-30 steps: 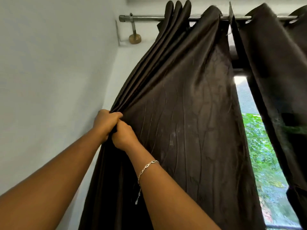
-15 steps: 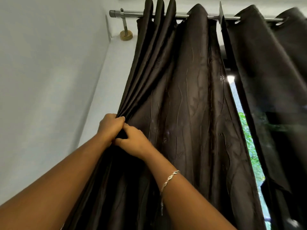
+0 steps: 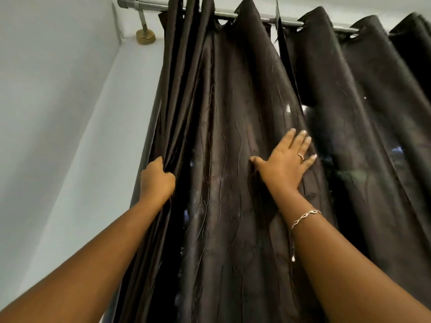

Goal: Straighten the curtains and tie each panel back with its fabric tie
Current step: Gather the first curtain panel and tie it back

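Gripping curtain folds, left hand; right hand flat on it

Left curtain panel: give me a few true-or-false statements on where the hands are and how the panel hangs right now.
1. The left hand grips the gathered folds at the outer edge of the left curtain panel. True.
2. The right hand is clenched round a bunch of fabric. False: it lies flat on the panel with its fingers spread.
3. A fabric tie is wrapped round the panel. False: no tie shows anywhere in the head view.
4. The panel hangs from a metal rod. True.
5. A bracelet sits on the left wrist. False: it is on the right wrist.
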